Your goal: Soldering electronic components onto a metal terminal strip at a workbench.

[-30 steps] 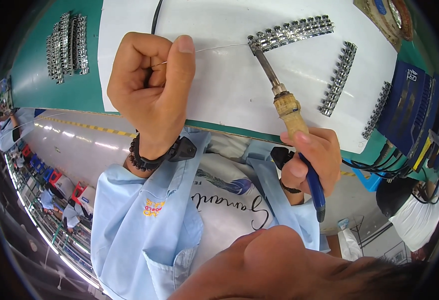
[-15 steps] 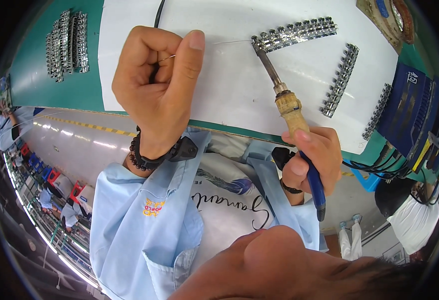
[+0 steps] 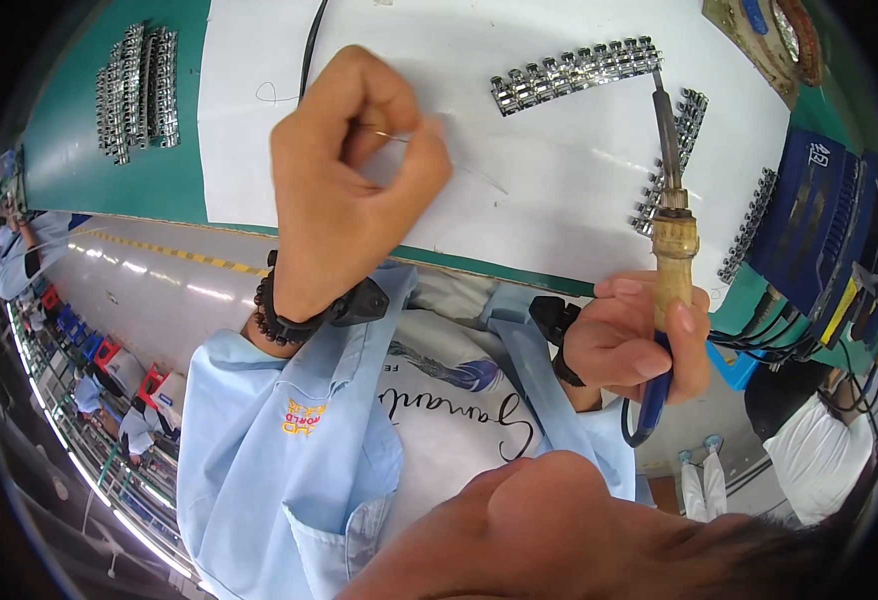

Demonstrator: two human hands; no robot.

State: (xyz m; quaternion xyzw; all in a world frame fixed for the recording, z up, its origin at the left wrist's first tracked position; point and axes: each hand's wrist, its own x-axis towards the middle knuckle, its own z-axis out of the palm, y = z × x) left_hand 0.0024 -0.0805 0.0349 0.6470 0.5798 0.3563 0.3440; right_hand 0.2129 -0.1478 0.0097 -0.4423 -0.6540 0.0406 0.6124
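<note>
My right hand [image 3: 644, 335] is closed round a soldering iron [image 3: 675, 240] with a tan and blue handle. Its tip points away from me and comes up to the right end of a slanted row of small shiny metal parts [image 3: 574, 75]; whether it touches cannot be made out. Pinched in my closed left hand [image 3: 354, 170] is a thin solder wire [image 3: 389, 136], its free end reaching right over the white sheet [image 3: 539, 220]. A second metal row [image 3: 689, 130] lies partly behind the iron, and a third [image 3: 749, 225] sits farther right.
Several more metal rows [image 3: 139, 95] lie together on the green table [image 3: 59, 130] at left. On the right stands a blue soldering station [image 3: 809, 210] with black cables. A black cord [image 3: 312, 45] runs over the sheet's far side. Other people are in the background.
The soldering iron has swung from the left end of the slanted metal row to its right end. My left hand has shifted right with the solder wire, whose end now points nearer to me.
</note>
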